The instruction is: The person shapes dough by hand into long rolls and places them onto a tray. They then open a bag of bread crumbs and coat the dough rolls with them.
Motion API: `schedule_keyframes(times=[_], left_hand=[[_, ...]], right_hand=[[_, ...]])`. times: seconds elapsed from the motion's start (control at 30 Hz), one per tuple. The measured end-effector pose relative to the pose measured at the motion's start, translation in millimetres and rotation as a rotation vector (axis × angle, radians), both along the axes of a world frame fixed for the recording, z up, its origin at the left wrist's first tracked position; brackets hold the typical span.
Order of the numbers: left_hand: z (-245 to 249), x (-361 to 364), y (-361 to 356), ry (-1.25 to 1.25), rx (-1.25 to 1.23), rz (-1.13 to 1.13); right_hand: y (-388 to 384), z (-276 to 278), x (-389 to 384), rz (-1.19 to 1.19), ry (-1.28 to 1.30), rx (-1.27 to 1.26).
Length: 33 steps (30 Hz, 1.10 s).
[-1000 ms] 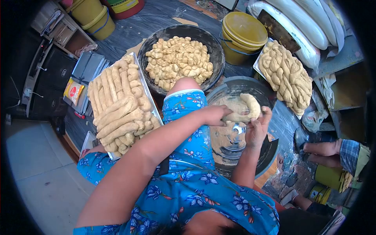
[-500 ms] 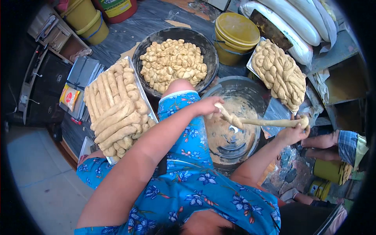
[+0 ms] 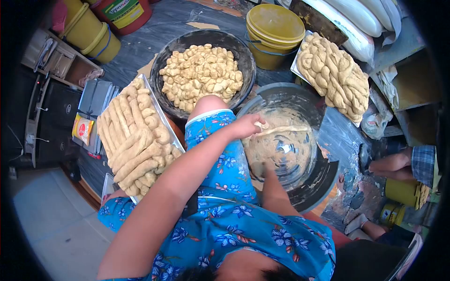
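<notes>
My left hand (image 3: 247,126) is closed on one end of a thin dough rope (image 3: 286,128), whose rest stretches to the right over the black basin (image 3: 333,174). Flour dusts the inside of this basin. Low in the same basin, close to my leg, is my right hand (image 3: 265,169); motion smears its fingers, so I cannot see whether they grip anything. To my left, a metal tray (image 3: 161,108) carries stacked dough strips (image 3: 133,140). Ahead stands a black tub (image 3: 251,77) full of small dough lumps (image 3: 201,75).
Braided dough (image 3: 333,77) is piled on a tray at the right. Behind are a yellow lidded bucket (image 3: 275,28) and white sacks (image 3: 347,28). Yellow and red buckets (image 3: 123,14) stand at far left. Another person's legs (image 3: 391,164) show at right.
My right hand has let go of the rope's far end and moved down and left into the basin. The rope hung between both hands before; now only my left holds it.
</notes>
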<state>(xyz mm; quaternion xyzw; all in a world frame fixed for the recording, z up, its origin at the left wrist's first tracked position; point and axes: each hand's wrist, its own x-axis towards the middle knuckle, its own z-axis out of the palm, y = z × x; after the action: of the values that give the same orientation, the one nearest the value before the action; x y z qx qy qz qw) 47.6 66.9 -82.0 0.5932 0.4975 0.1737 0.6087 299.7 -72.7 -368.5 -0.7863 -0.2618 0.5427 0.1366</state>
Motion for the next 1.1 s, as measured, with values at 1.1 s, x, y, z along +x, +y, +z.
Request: schedule_keyframes(times=[1.1], left_hand=[[30,-19,11,-0.422,-0.513,0.339]], right_hand=[[79,106,-68,0.085,0.639,-0.041]])
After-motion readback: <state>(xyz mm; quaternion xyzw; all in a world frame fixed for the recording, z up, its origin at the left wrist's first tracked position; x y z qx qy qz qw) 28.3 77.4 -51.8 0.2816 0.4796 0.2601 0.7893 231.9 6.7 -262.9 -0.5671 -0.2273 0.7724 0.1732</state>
